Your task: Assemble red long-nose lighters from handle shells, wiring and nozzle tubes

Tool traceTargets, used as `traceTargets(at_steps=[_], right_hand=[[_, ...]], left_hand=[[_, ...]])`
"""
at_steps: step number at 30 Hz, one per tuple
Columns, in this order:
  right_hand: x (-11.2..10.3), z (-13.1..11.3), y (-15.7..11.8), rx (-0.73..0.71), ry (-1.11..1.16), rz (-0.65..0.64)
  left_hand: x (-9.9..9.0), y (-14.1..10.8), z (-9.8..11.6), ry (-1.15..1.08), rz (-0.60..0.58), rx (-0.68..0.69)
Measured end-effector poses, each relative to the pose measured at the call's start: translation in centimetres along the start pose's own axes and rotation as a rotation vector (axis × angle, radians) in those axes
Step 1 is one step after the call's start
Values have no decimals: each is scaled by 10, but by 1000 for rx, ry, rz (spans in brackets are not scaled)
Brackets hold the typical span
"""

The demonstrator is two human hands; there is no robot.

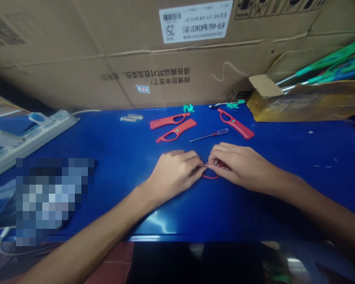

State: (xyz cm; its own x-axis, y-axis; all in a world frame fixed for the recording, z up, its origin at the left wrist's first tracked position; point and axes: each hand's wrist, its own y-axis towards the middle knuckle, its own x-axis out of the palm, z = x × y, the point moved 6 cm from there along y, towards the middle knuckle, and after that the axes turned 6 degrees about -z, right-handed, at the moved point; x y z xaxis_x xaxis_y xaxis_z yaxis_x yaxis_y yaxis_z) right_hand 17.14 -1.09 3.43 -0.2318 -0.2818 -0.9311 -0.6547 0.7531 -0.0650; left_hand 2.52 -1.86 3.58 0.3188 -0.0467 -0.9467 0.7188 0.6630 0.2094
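Both hands meet low over the blue table (121,157). My left hand (180,169) has its thumb and fingers pinched together at the left side of a red part (210,177) with thin pale wires at its top. From the right, my right hand (239,163) pinches the same spot, its fingers covering much of the red part. Just beyond the hands lies a screwdriver (210,135) with a clear purplish handle. Red handle-shaped shells (180,129) rest behind my left hand, and another red shell (239,127) lies behind my right hand.
A large cardboard box (106,75) stands along the back. An open carton (307,102) of green and blue tools is at the back right. A power strip (41,136) and a blurred-out device (47,197) are at left. Small green pieces (188,108) lie near the box.
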Motion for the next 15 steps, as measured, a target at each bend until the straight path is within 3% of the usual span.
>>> traceTargets(at_steps=[6,15], right_hand=[[2,-1,0,1,-20,3],[-2,-2,0,-33,36,-7]], left_hand=[[1,-1,2,54,12,42],[2,-1,3,62,54,-4]])
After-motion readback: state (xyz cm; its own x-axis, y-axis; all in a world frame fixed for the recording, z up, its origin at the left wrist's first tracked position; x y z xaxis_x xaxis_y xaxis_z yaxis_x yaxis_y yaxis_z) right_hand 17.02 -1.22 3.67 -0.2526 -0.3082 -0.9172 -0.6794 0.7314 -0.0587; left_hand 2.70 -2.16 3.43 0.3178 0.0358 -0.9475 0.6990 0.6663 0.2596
